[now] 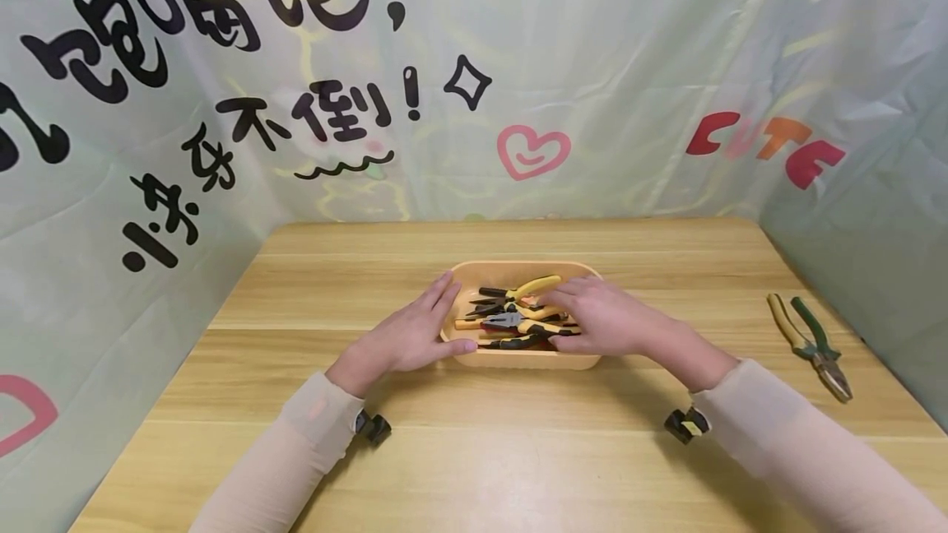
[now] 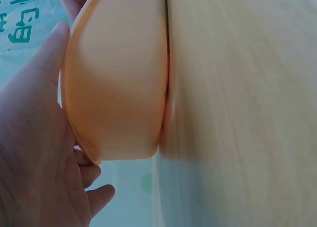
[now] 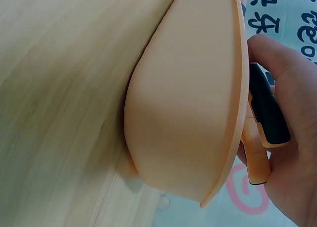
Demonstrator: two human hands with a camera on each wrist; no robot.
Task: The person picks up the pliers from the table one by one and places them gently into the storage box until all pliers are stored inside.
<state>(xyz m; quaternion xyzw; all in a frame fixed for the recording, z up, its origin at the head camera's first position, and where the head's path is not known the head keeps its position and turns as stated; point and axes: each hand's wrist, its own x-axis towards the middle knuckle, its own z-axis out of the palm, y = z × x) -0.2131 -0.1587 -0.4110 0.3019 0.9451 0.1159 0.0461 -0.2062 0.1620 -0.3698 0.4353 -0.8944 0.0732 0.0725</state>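
A peach plastic basket (image 1: 526,360) holds several pliers (image 1: 511,321) with yellow-and-black handles, heaped with their jaws mostly toward the left. My left hand (image 1: 411,331) rests on the basket's left end, its fingers along the rim and the thumb at the front edge. My right hand (image 1: 611,317) reaches over the right end, fingers and thumb around plier handles inside. In the right wrist view, a black-and-orange handle (image 3: 269,108) sticks out past the rim, close against the palm. The right fingertips are partly hidden among the tools.
Separate pliers (image 1: 815,348) with yellow and green handles lie on the wooden table (image 1: 518,451) near its right edge. Printed cloth sheets (image 1: 629,64) hang behind the table and on both sides. Small black wrist cameras (image 1: 687,424) are strapped at both sleeves.
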